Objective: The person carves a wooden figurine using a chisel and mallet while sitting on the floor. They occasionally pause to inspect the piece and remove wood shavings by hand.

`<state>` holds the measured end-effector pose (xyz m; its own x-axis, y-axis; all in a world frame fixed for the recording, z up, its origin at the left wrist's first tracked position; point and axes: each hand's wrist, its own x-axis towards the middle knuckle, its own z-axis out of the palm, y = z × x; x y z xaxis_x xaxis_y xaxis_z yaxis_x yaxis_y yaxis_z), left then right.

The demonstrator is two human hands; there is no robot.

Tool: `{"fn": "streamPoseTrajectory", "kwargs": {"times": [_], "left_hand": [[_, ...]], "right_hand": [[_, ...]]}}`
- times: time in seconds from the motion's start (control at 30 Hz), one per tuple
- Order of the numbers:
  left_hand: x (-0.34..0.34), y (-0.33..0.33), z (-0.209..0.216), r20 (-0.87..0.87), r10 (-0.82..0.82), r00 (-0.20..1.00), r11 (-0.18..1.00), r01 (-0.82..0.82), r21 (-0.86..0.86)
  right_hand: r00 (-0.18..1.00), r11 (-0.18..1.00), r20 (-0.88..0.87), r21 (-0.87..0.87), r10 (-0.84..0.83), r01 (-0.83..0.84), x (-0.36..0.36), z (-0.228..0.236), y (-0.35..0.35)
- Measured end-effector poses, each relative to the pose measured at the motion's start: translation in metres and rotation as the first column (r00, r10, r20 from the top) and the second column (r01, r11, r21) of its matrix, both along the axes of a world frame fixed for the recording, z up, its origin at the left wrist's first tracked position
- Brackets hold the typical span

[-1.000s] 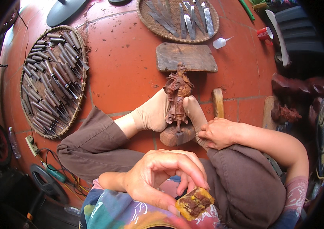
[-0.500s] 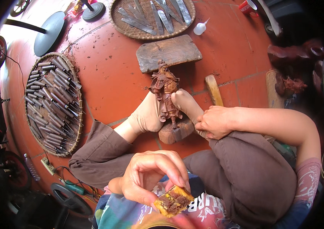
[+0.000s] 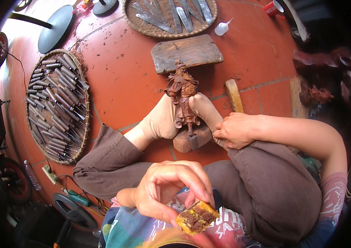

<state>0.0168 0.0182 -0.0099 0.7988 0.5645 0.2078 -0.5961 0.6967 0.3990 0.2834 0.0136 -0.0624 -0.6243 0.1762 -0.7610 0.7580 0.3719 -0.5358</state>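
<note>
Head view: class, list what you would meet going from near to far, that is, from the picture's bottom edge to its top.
Yellow food piece in the left hand → right hand → wooden board → round woven tray of metal blades.

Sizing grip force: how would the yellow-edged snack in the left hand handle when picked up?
The snack probably crumbles if squeezed: its dark filling looks exposed and ragged. Likely light: the left hand holds it in a mere pinch. Its blocky shape suggests little rolling.

Tilted yellow-crusted piece [image 3: 197,218], probably cake, dark inside
</note>
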Motion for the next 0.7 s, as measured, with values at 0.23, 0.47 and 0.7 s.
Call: {"fn": "streamPoseTrajectory", "kwargs": {"times": [0.23, 0.47, 0.7], "left_hand": [[-0.0044, 0.0007, 0.0033, 0.006, 0.011, 1.0, 1.0, -0.011, 0.021], [-0.0041, 0.0021, 0.0015, 0.051, 0.025, 0.998, 0.999, -0.028, 0.043], [-0.0045, 0.0023, 0.0044, 0.047, 0.029, 0.998, 0.999, -0.027, -0.034]], "right_hand": [[1.0, 1.0, 0.005, 0.02, 0.002, -0.002, -0.0013, 0.0009, -0.0002], [1.0, 1.0, 0.023, 0.014, 0.002, -0.002, -0.0031, 0.0066, 0.0026], [0.999, 0.998, 0.017, 0.047, 0.029, -0.029, -0.0022, 0.0062, 0.0026]]}}
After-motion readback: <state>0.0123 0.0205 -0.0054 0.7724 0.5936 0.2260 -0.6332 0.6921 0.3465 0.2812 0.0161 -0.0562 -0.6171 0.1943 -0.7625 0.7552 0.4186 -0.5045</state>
